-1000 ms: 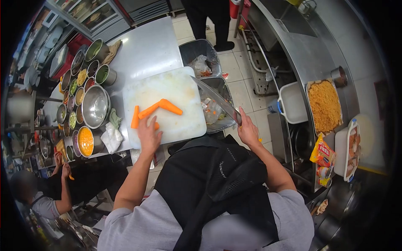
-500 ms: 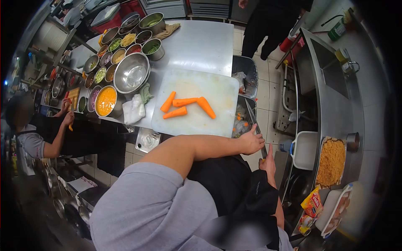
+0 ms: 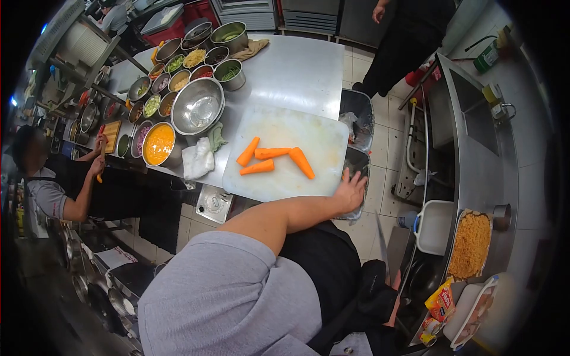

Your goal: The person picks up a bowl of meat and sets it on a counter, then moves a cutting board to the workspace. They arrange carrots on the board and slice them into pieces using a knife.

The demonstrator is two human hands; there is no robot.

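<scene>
My left hand is off the right edge of the white cutting board, fingers spread and nothing in them, over a bin. On the board lie several peeled carrots, among them one carrot at the right and one carrot at the left. Low on the right, my right hand is partly hidden by my black apron. A long knife rises from it, blade pointing up and away from my body; the handle is hidden.
Metal bowls stand left of the board: a large bowl and a pot of orange liquid. A white cloth lies nearby. A co-worker cuts at left; another person stands ahead. A crumb tray is at right.
My left hand has left the knife and moved up and left, its fingers spreading. My right hand has drawn the knife down and right, towards my body. The carrots lie as before.
</scene>
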